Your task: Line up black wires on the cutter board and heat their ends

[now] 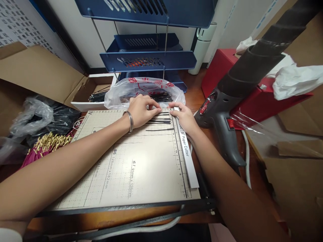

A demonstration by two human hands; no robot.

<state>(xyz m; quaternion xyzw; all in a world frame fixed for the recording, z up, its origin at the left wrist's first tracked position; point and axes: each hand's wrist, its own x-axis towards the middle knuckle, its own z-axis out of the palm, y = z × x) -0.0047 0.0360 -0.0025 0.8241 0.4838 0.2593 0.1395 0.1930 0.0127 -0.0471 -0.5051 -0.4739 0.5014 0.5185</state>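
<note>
A cream paper cutter board point(156, 168) printed with grid lines lies before me, its white guard strip point(185, 151) along the right side. Several thin black cords point(158, 121) lie across the board's upper right part, near the ruler edge. My left hand point(142, 109), with a metal bangle at the wrist, rests over the far part of the board, thumb and fingertips pinched together just by the cords. Close by, my right hand point(185, 117) is at the top of the guard strip, thumb and forefinger drawn together. Whatever is between either hand's fingertips is too small to make out.
Behind the board sits a clear plastic bag point(145, 85) with black cords, under a blue tiered rack point(148, 60). A grey heat gun point(227, 117) stands right, beside a red box point(217, 67). Gold-tipped magenta cords point(49, 144) and an open cardboard box point(45, 70) are left.
</note>
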